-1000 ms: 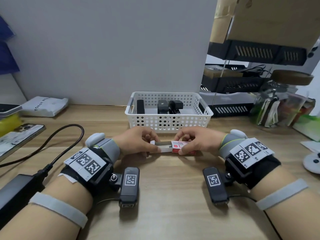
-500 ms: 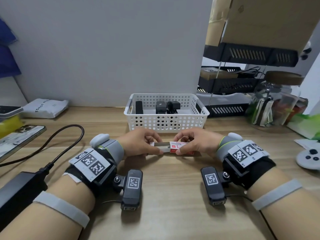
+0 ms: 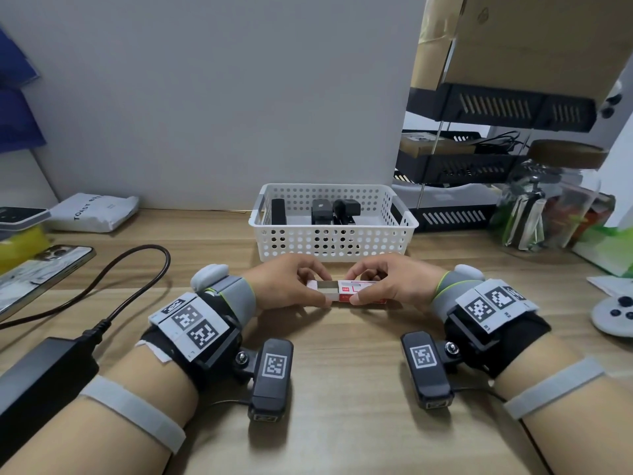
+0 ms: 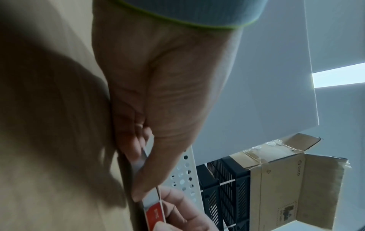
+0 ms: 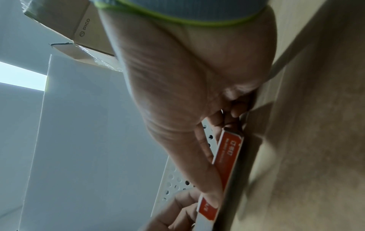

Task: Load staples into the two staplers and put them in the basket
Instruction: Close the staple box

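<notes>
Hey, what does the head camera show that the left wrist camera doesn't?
Only the head view shows the black staplers inside the basket, the phone and the staple box's pulled-out inner tray. Only the left wrist view shows the left hand's palm side close up. Both show the two hands pinching the red and white staple box, with the right hand opposite, and the white basket.
</notes>
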A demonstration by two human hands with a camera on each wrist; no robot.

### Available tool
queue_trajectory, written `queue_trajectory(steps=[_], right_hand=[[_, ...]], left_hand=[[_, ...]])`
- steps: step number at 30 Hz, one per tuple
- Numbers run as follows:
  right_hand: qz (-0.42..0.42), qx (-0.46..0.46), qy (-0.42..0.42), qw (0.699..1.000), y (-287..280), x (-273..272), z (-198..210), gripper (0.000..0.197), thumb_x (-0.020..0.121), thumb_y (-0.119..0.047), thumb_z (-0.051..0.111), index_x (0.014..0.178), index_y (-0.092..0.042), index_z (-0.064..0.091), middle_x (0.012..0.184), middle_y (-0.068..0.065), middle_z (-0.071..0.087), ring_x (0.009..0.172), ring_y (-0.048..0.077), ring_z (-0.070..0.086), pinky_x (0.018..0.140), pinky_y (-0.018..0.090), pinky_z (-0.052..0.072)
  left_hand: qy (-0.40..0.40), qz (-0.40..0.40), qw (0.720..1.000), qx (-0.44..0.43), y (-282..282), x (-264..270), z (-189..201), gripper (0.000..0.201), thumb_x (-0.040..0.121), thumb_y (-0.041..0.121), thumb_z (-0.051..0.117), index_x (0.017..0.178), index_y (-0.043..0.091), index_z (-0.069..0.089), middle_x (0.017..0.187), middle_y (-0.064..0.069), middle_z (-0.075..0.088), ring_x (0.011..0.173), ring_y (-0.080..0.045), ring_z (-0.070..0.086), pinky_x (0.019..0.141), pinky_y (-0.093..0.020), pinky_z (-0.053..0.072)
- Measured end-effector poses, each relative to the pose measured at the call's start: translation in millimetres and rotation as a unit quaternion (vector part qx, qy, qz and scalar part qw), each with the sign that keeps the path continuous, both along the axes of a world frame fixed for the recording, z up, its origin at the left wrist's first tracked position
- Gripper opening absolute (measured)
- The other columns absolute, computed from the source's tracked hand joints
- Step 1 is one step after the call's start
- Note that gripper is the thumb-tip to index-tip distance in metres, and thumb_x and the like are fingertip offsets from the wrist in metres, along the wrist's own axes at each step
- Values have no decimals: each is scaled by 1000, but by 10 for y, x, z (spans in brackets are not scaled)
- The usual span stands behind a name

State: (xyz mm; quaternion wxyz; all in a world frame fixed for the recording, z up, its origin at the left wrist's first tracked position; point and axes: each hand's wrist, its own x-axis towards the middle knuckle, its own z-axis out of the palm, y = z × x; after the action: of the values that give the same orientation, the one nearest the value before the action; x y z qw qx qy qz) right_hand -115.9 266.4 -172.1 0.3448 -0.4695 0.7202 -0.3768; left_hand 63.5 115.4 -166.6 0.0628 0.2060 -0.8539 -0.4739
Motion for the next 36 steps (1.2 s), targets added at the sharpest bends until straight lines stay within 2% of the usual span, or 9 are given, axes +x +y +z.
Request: queue_trajectory(steps=[2, 5, 8, 17, 22, 27, 31, 34, 36], right_hand=[[-6, -8, -1, 1000, -4, -11, -17, 30, 66, -22, 86, 94, -25, 75, 73, -11, 64, 75, 15, 57, 75, 34, 45], [-8, -30, -16, 999, 5, -4, -28, 38, 59, -33, 86, 95, -26, 76, 76, -7, 64, 75, 16, 56, 75, 33, 42], [-6, -56, -38, 998, 27, -2, -35, 31, 69, -19, 86, 98, -18, 76, 82, 2, 62, 78, 18, 55, 74, 29, 42], [-9, -62, -43, 997, 38, 15, -56, 32, 65, -20, 85, 96, -19, 76, 82, 3, 64, 77, 17, 56, 73, 30, 42], [-11, -55, -32, 998, 55, 47, -15, 25, 73, -11, 84, 97, -18, 77, 78, -1, 64, 70, 12, 55, 63, 18, 43], [-30, -77, -44, 996, 19, 76, -43, 39, 58, -30, 86, 95, -23, 78, 83, 3, 65, 79, 17, 59, 78, 35, 45], [-25, -94, -40, 994, 3, 99, -17, 40, 61, -36, 86, 97, -20, 76, 85, 9, 64, 77, 17, 57, 76, 35, 42], [-11, -108, -64, 992, -26, 161, 65, 42, 66, -34, 85, 102, -15, 74, 90, 20, 67, 80, 18, 59, 76, 33, 44], [-3, -112, -61, 992, -48, 200, 183, 39, 72, -29, 80, 105, -11, 72, 85, 11, 67, 76, 15, 58, 71, 28, 44]], left_hand=[[32, -7, 997, 74, -20, 20, -22, 40, 79, 1, 81, 114, 10, 65, 91, -10, 64, 68, -17, 66, 68, -31, 60], [94, 2, 982, 161, -49, 45, -67, 37, 80, -3, 79, 113, 2, 64, 97, -14, 65, 76, -23, 70, 75, -34, 61], [114, -4, 970, 214, -53, 69, -88, 30, 81, 2, 79, 109, 2, 70, 105, -19, 74, 88, -28, 72, 88, -41, 59], [113, 17, 975, 190, 35, 3, -68, 21, 83, 0, 77, 105, 1, 75, 99, -18, 75, 90, -23, 72, 81, -30, 60], [101, 17, 977, 189, 48, 3, -76, 24, 82, -2, 77, 106, 0, 75, 102, -24, 75, 95, -29, 74, 88, -34, 60], [121, 23, 966, 229, 65, -29, -98, 43, 71, 18, 86, 111, 5, 76, 109, -18, 76, 110, -34, 70, 102, -40, 53], [158, 19, 942, 296, 86, -31, -88, 34, 86, 4, 73, 119, -2, 71, 114, -19, 74, 110, -27, 71, 94, -28, 57], [179, 22, 928, 327, 33, -7, -51, 37, 86, 9, 72, 121, -1, 70, 115, -20, 73, 100, -23, 72, 87, -24, 59], [203, 43, 915, 346, -59, 36, -23, 37, 81, 15, 74, 115, 1, 73, 110, -19, 75, 88, -20, 74, 78, -22, 61]])
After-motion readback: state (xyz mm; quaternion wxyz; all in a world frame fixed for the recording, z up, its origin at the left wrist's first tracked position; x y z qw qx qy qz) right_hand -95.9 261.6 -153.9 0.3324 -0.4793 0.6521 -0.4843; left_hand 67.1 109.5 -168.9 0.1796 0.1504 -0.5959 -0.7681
